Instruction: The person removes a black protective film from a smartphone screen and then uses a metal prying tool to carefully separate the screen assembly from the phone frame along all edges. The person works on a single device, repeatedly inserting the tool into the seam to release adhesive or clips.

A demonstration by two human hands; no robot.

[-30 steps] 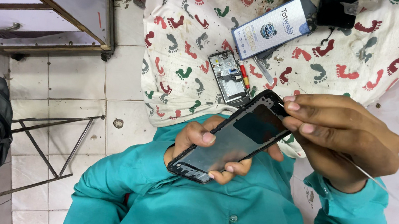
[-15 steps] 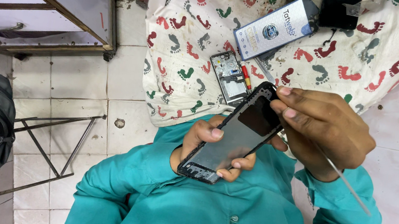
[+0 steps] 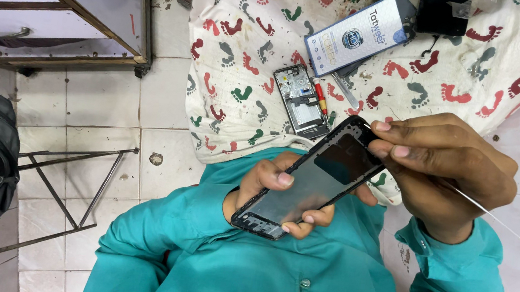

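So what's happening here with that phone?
A person in a teal shirt holds a black phone frame in the left hand. The right hand pinches its top corner and holds a thin wire-like tool. Another opened phone and a small flat box lie on a footprint-patterned cloth.

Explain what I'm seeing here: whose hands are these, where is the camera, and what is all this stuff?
The camera sits on a person's head, looking down at their own teal-sleeved arms. The left hand cradles a black rectangular phone frame. The right hand pinches its top corner and holds a thin metal rod. Beyond, on a white cloth printed with coloured footprints, lie an opened phone body, a flat blue-and-white box and a red-handled tool.
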